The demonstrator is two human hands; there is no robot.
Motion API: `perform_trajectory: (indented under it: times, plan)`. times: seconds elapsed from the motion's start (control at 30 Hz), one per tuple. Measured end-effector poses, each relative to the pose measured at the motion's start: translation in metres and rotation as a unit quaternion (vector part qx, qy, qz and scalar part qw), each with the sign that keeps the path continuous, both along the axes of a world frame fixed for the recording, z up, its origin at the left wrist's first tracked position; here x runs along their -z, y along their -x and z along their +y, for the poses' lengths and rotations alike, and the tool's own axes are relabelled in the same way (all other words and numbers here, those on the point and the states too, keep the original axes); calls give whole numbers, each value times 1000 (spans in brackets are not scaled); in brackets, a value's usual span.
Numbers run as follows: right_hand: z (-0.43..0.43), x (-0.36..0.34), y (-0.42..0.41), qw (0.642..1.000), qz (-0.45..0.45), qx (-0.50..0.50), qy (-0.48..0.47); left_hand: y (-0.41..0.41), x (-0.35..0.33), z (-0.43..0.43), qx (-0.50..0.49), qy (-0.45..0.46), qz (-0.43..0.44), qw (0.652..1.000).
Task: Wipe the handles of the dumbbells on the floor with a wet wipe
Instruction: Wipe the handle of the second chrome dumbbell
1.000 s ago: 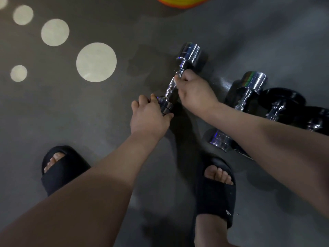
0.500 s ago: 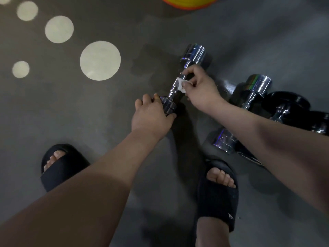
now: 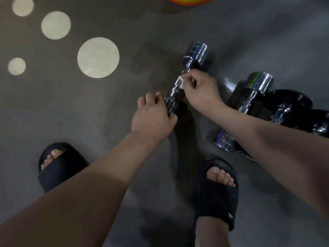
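A chrome dumbbell [image 3: 197, 51] lies on the dark floor, slanting from lower left to upper right. My left hand [image 3: 153, 118] grips its near head, fingers curled over the top. My right hand [image 3: 203, 90] pinches a small white wet wipe [image 3: 180, 84] against the middle of the handle. A second chrome dumbbell [image 3: 256, 86] lies to the right, partly hidden by my right forearm. Beyond it sit two black dumbbells [image 3: 292, 104], the far one cut off by the frame edge.
My feet in black slides [image 3: 58, 166] stand on the grey floor [image 3: 124, 122], the right slide [image 3: 217, 193] just below the dumbbells. Pale round spots [image 3: 98, 57] mark the floor at upper left. A yellow and orange object [image 3: 188, 0] shows at the top edge.
My right hand slid from the far end of the handle down to its middle, and the white wipe came into sight. My left hand stayed on the near head.
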State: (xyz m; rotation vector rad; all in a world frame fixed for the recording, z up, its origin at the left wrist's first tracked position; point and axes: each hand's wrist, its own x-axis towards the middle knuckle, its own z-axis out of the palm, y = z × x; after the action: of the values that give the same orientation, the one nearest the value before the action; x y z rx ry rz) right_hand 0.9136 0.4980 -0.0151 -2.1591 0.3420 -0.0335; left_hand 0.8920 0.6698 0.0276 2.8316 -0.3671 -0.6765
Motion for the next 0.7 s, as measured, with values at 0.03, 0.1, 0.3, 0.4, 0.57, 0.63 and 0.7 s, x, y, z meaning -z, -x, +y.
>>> perform_trajectory:
  times: [0.03, 0.1, 0.3, 0.4, 0.57, 0.63, 0.7]
  plan:
    - [0, 0, 3, 1000, -2, -11, 6, 0, 1, 0, 2, 1, -1, 1000]
    - [-4, 1, 9, 998, -11, -51, 24, -2, 3, 2, 3, 6, -2, 1000]
    - [-18, 2, -4, 994, -26, -88, 61, -6, 6, 9, -4, 47, 10, 999]
    - [-20, 2, -17, 994, -30, -43, 92, -11, 3, 8, -43, 98, 21, 994]
    - [-9, 13, -4, 986, -87, -59, 126, -23, 9, 10, -72, 115, 75, 988]
    - [-9, 13, 1, 976, -102, -140, 130, -25, 10, 8, -86, 121, 90, 985]
    - [-15, 9, -4, 970, -94, -180, 136, -26, 10, 7, -88, 120, 92, 985]
